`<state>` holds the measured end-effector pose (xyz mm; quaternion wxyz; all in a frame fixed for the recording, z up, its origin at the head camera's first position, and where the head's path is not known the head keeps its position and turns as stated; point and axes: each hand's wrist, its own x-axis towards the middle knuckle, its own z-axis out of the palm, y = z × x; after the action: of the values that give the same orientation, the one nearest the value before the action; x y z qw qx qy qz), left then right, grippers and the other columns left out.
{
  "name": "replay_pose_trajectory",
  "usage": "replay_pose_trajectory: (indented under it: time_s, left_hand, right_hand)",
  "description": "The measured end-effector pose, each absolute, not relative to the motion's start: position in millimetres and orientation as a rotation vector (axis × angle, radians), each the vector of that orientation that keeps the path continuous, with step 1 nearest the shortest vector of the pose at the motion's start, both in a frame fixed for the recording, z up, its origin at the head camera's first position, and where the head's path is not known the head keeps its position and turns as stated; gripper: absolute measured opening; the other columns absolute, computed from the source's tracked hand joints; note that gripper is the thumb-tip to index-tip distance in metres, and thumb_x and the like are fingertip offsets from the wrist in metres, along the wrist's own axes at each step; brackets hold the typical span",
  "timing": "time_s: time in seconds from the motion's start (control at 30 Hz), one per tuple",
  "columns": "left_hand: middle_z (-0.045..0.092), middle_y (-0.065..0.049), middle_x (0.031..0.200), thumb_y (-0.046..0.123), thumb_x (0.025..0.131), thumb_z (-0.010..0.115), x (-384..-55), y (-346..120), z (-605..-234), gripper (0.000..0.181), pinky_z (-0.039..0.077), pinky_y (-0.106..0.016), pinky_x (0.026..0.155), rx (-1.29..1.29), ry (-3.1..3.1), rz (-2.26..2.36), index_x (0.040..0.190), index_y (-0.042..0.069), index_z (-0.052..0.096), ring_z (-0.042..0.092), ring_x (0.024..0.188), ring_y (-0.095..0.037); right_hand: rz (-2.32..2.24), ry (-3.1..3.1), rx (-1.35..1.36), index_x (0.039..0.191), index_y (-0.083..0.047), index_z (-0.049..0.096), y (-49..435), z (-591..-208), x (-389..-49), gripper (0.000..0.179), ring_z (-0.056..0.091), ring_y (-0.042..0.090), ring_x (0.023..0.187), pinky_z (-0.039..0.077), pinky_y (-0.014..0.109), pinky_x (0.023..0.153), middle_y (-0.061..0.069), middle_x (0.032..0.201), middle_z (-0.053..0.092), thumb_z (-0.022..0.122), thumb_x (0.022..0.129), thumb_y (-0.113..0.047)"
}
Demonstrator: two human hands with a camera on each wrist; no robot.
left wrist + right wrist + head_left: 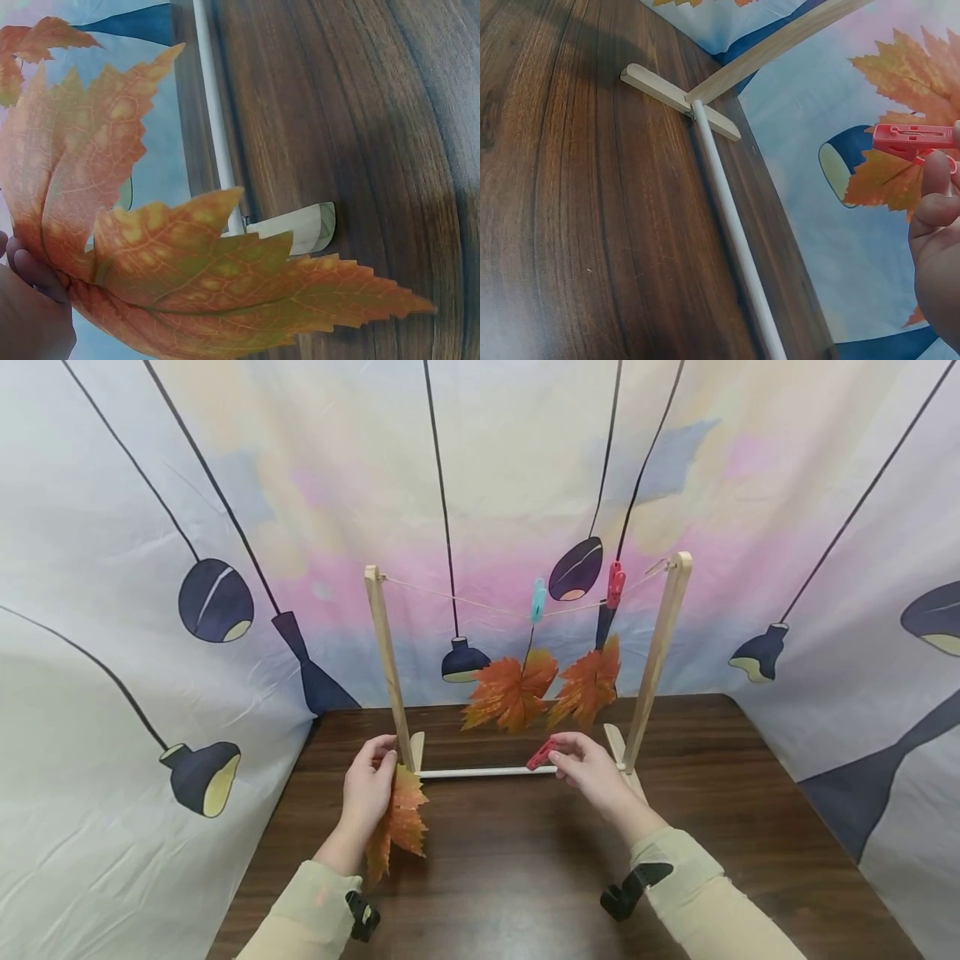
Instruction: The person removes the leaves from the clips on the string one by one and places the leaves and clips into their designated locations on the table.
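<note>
table [487,877]: dark wood-grain | standing on it: wooden frame [657,668]

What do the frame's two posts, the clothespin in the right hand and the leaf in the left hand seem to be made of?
Posts: wood, smooth and pale, faintly grained.
Clothespin: probably plastic, evenly red, slightly shiny.
Leaf: perhaps printed fabric, judging by mottled colours and fine texture; thin plastic is also possible.
</note>
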<state>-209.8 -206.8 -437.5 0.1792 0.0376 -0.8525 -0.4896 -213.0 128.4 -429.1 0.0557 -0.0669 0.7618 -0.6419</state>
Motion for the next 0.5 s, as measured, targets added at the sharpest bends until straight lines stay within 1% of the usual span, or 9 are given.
replay_pose_trajectory:
  time_s: [0.13,0.33,0.5]
  left_hand:
    - [0.061,-0.012,0.099,0.011,0.096,0.052,-210.1,-207.2,-441.5,0.026,0.042,-0.038,0.077,0.108,-2.448,-1.378,0.121,0.009,0.059,0.055,0.09,-0.024]
    - [0.062,-0.012,0.1,0.009,0.095,0.053,-210.4,-208.1,-446.3,0.025,0.043,-0.039,0.078,0.108,-2.454,-1.377,0.12,0.008,0.061,0.056,0.09,-0.025]
    - [0.062,-0.012,0.1,0.01,0.096,0.053,-211.5,-208.7,-451.3,0.025,0.043,-0.039,0.078,0.09,-2.469,-1.357,0.119,0.008,0.061,0.056,0.091,-0.025]
  right_hand:
    - [-1.979,2.285,-0.19,0.126,0.002,0.049,128.8,-433.2,-210.8,0.04,0.058,0.016,0.075,0.051,0.032,0.074,0.017,0.114,0.055,0.06,0.092,-0.015]
    - [-2.05,2.23,-0.134,0.126,0.005,0.048,133.7,-443.4,-210.0,0.038,0.059,0.017,0.073,0.051,0.033,0.075,0.018,0.115,0.053,0.059,0.092,-0.009]
    - [-2.015,2.267,-0.142,0.127,0.005,0.048,139.6,-449.0,-209.0,0.041,0.06,0.016,0.072,0.05,0.031,0.073,0.019,0.115,0.054,0.06,0.091,-0.011]
